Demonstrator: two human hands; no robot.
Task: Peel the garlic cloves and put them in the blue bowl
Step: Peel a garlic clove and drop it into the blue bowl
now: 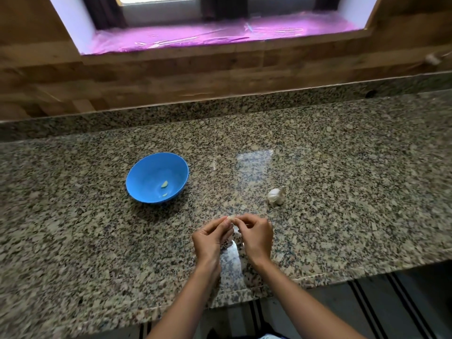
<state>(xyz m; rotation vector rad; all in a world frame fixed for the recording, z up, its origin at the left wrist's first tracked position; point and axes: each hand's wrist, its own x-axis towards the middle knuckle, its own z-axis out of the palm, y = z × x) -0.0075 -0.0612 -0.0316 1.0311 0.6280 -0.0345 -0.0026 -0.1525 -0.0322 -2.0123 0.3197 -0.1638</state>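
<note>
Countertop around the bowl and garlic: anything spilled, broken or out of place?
Nothing stands out. The blue bowl sits upright with two peeled cloves inside, the garlic bulb rests alone, and both hands pinch one clove.

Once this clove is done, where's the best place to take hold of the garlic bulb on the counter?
Probably by its round body, coming down from above. The garlic bulb lies tipped on the counter, stem pointing up and right; the stem looks thin and papery. The right hand is nearer than the left hand.
</note>
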